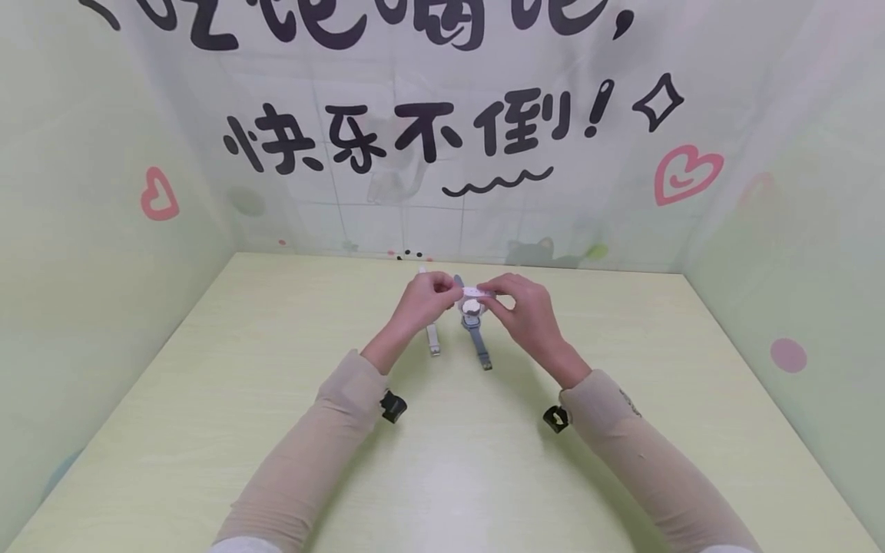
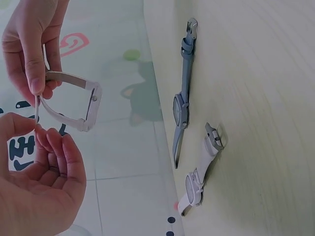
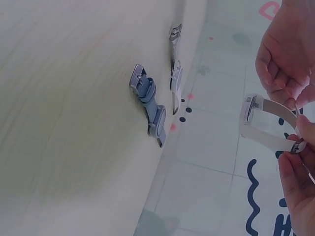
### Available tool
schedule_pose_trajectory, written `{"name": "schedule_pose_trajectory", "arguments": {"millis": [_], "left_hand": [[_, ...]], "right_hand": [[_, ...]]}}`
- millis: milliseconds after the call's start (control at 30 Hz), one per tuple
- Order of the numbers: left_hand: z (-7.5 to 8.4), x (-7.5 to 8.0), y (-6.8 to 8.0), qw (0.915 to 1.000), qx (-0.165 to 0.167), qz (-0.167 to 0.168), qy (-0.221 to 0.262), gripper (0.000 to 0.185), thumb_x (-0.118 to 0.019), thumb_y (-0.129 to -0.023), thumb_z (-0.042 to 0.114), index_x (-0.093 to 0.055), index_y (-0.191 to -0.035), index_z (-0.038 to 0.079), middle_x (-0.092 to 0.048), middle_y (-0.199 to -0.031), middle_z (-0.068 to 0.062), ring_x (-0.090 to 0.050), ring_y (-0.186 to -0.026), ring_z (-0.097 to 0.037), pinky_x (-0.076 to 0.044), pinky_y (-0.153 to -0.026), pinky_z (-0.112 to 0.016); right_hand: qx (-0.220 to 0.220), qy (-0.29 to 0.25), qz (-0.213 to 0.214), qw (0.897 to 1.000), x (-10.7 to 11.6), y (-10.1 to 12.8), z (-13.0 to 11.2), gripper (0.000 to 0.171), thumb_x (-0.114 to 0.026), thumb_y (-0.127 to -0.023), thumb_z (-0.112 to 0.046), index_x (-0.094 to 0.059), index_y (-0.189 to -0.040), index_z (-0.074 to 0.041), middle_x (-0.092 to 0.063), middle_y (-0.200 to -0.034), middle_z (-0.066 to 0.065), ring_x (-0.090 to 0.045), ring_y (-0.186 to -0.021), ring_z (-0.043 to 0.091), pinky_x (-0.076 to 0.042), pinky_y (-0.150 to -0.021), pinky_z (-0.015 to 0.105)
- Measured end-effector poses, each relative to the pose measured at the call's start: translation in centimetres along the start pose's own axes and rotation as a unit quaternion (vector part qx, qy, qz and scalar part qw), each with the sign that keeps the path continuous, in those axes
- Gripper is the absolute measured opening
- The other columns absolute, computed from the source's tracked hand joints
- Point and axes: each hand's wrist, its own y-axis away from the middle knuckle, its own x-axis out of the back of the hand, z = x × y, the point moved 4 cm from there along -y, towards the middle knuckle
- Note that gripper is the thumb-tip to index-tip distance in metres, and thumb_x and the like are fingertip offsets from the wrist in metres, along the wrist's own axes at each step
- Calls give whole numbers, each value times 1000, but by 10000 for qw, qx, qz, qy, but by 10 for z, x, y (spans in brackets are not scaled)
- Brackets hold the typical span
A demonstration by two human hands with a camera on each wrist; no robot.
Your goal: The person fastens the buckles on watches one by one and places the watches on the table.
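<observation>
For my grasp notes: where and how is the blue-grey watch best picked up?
Probably by the sides of its case, pinched from above: the blue-grey watch lies dial up, straps stretched lengthwise, leaving the case's sides bare. Its buckle end seems the better approach, since in the head view the held white watch overlaps its far part.

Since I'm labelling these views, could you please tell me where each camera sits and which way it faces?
Head: worn on the head, facing forward and down at the table; sleeves, left hand and right hand show.
Left wrist: on that wrist, facing the held watch; both hands show at its left.
Right wrist: on that wrist, facing the same watch; both hands show at its right.
Shared: both wrist views show the blue watch and white watch lying on the table.
</observation>
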Motion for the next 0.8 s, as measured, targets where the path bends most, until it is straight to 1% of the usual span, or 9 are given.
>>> {"name": "schedule_pose_trajectory", "arguments": {"millis": [133, 200, 333, 467, 600, 733, 800], "left_hand": [[-1, 1, -1, 9998, -205, -6, 26, 21, -61, -95, 17, -69, -108, 2, -69, -100, -12, -59, -86, -17, -46, -70, -22], [-2, 2, -2, 9996, -286, -57, 12, 22, -64, -95, 17, -68, -111, 3, -70, -107, -12, -63, -93, -20, -51, -77, -24], [-7, 1, -2, 9986, -384, -357, -65, 29, -68, -94, 16, -65, -120, 5, -69, -120, -13, -65, -109, -27, -57, -92, -34], [-12, -1, 0, 9966, -480, -609, -285, 35, -70, -93, 14, -64, -125, 4, -67, -128, -13, -63, -119, -28, -53, -103, -38], [-13, -2, 0, 9957, -527, -659, -385, 34, -70, -93, 15, -65, -124, 4, -67, -127, -14, -63, -121, -28, -51, -106, -38], [-10, -1, -1, 9956, -562, -639, -384, 32, -70, -93, 16, -66, -122, 3, -69, -124, -14, -64, -119, -27, -52, -105, -37], [-9, -1, -1, 9955, -578, -626, -422, 31, -71, -93, 16, -67, -120, 4, -69, -123, -14, -65, -118, -27, -53, -104, -37]], "right_hand": [[-183, -334, 166, 9991, 0, 0, 5, 17, -78, -86, -11, -76, -101, -3, -77, -96, 10, -74, -86, 22, -62, -78, 38], [-266, -485, 215, 9982, 0, 0, 7, 17, -77, -86, -9, -75, -101, -3, -77, -96, 10, -74, -86, 22, -62, -79, 36], [-437, -652, 236, 9966, -1, 2, 9, 17, -77, -85, -7, -75, -102, -3, -77, -98, 11, -74, -88, 23, -62, -83, 34], [-517, -780, 299, 9952, -2, 3, 11, 18, -77, -86, -6, -76, -103, -3, -77, -99, 11, -74, -89, 23, -61, -84, 33], [-467, -921, 388, 9939, -2, 2, 10, 18, -76, -86, -6, -76, -104, -3, -77, -99, 11, -74, -90, 23, -61, -84, 29], [-353, -1106, 469, 9921, -1, 1, 11, 17, -75, -87, -4, -77, -104, -4, -77, -100, 11, -74, -91, 24, -58, -83, 18], [-314, -1174, 466, 9915, -1, 1, 11, 16, -74, -87, -3, -77, -103, -4, -77, -100, 11, -73, -92, 24, -56, -82, 14]]}}
